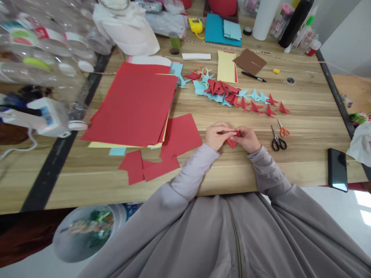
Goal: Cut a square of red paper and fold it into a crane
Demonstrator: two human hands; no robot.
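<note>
Both hands meet near the front of the wooden table around a small folded piece of red paper (232, 143). My left hand (216, 135) pinches it from the left, thumb pointing inward. From the right, my right hand (247, 139) grips its upper edge with fingers curled. Part of the paper is hidden by the fingers. Beyond the hands lie several folded paper cranes (255, 107) in red and light blue, some of them heaped together. Left of the hands are a loose red sheet (182, 135) and cut red pieces (160, 170).
A stack of red sheets (136, 104) lies to the left. Black scissors (278, 143), orange scissors (283, 130) and a phone (337, 170) are on the right. Behind are a pen (253, 76), brown paper (249, 61) and a tape measure (196, 25). Plastic bottles (58, 42) crowd the far left.
</note>
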